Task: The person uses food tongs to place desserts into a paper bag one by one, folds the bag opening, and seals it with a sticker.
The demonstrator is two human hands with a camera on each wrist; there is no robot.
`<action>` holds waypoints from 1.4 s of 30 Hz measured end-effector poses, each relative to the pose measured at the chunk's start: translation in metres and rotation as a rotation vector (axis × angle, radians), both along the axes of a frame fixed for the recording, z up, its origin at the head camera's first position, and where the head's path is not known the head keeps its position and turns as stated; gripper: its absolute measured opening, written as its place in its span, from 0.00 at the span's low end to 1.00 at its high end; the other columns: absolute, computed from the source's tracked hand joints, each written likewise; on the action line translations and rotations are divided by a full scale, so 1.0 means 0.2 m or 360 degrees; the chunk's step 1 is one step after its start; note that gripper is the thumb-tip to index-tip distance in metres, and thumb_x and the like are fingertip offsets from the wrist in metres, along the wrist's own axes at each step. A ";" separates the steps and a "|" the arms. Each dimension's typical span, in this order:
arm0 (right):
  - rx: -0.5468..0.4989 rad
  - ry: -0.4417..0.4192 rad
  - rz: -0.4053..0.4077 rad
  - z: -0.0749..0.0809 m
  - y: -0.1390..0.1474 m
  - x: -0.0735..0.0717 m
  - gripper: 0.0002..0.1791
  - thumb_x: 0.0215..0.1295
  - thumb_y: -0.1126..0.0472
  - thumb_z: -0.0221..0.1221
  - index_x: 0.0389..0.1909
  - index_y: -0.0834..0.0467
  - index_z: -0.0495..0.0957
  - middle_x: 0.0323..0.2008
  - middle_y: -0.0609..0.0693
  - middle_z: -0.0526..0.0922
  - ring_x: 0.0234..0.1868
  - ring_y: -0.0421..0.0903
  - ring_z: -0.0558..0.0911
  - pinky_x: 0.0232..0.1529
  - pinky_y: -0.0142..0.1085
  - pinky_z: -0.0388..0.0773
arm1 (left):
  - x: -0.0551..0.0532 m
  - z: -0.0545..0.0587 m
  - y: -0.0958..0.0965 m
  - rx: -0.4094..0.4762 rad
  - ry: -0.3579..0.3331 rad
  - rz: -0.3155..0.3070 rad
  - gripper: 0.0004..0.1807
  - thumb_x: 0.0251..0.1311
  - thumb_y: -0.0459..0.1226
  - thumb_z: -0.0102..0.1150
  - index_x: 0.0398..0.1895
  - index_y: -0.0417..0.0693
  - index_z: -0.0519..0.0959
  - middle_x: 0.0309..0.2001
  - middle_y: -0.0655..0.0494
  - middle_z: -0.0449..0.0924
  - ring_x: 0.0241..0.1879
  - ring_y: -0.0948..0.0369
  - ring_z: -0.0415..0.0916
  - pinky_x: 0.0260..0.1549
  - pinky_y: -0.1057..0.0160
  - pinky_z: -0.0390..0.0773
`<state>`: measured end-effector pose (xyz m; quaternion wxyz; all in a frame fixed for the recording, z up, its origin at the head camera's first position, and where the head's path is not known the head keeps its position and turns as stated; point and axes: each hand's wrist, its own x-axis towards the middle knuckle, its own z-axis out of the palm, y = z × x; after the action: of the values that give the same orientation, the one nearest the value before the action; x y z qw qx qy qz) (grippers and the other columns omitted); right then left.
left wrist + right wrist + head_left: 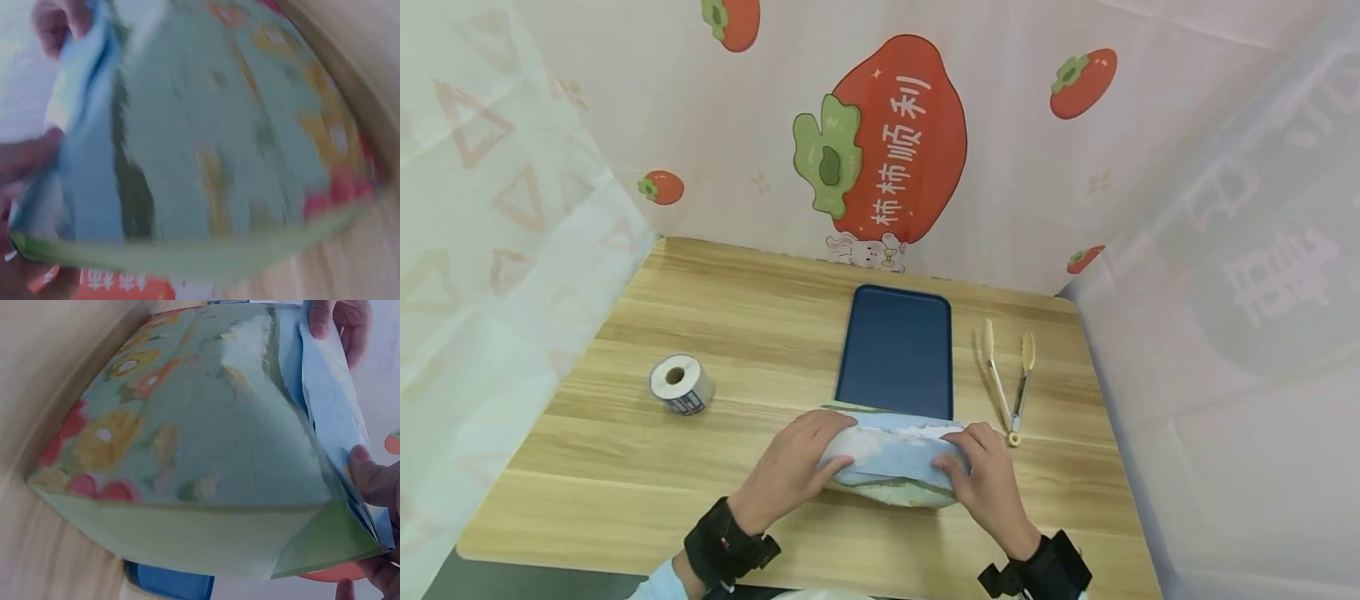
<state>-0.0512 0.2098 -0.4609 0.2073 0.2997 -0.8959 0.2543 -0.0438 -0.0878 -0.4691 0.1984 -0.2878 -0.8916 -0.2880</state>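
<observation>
A paper bag [887, 454] with a sky-blue top and pale green lower part stands near the table's front, its top edge folded over. My left hand [793, 458] grips the left end of that fold, thumb on the near side. At the right end, my right hand [988, 479] pinches the fold the same way. Yellow, orange and red flowers show low on the bag [219, 425] in the right wrist view, along with its plain green side. The left wrist view is blurred, but the left thumb [31, 156] presses against the blue strip there.
Just behind the bag lies a dark blue tray [895, 350], its near edge hidden. Tongs [1015, 417] with cream tips lie spread to the right of it. A white roll of labels [681, 385] stands at the left. Printed curtains [1000, 208] hang around the wooden table [760, 317].
</observation>
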 end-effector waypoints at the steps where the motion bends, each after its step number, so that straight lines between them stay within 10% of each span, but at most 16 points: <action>1: -0.0017 -0.0002 -0.0002 0.00 0.00 -0.01 0.19 0.45 0.64 0.75 0.40 0.56 0.82 0.32 0.45 0.73 0.37 0.39 0.70 0.50 0.30 0.62 | 0.00 0.00 0.01 0.0040 -0.0035 0.0037 0.28 0.49 0.41 0.76 0.55 0.46 0.80 0.48 0.54 0.85 0.50 0.57 0.81 0.50 0.58 0.80; 10: 0.0131 -0.0050 0.0032 0.10 -0.05 -0.07 0.14 0.44 0.61 0.77 0.32 0.52 0.83 0.31 0.43 0.79 0.34 0.40 0.76 0.43 0.32 0.72 | -0.02 0.05 0.07 0.0193 -0.0299 0.0179 0.20 0.46 0.39 0.78 0.45 0.50 0.84 0.41 0.58 0.86 0.41 0.60 0.81 0.41 0.60 0.80; 21: 0.0367 0.0063 0.0087 0.13 -0.28 -0.11 0.08 0.51 0.58 0.73 0.26 0.50 0.82 0.25 0.44 0.74 0.29 0.40 0.74 0.30 0.30 0.73 | -0.06 0.09 0.18 -0.0004 -0.0200 0.0218 0.07 0.49 0.41 0.74 0.32 0.54 0.87 0.29 0.62 0.84 0.33 0.62 0.79 0.34 0.64 0.78; 35: 0.0319 0.0098 -0.0136 0.12 0.16 -0.04 0.20 0.44 0.67 0.75 0.22 0.54 0.69 0.23 0.44 0.65 0.23 0.36 0.65 0.24 0.26 0.62 | -0.07 0.11 0.07 0.0087 -0.0271 0.0337 0.05 0.49 0.40 0.74 0.29 0.54 0.87 0.28 0.62 0.85 0.31 0.62 0.80 0.33 0.64 0.79; 42: 0.0054 0.0022 -0.0042 0.04 0.14 -0.04 0.21 0.60 0.57 0.68 0.52 0.57 0.78 0.50 0.52 0.78 0.53 0.47 0.77 0.54 0.36 0.73 | -0.13 0.13 0.06 -0.0035 -0.0174 0.0217 0.07 0.48 0.36 0.75 0.32 0.53 0.87 0.31 0.61 0.85 0.35 0.61 0.79 0.36 0.63 0.80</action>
<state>-0.0588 0.2387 -0.4528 0.2116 0.2931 -0.9025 0.2344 -0.0696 -0.0763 -0.4433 0.1652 -0.2124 -0.9218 -0.2792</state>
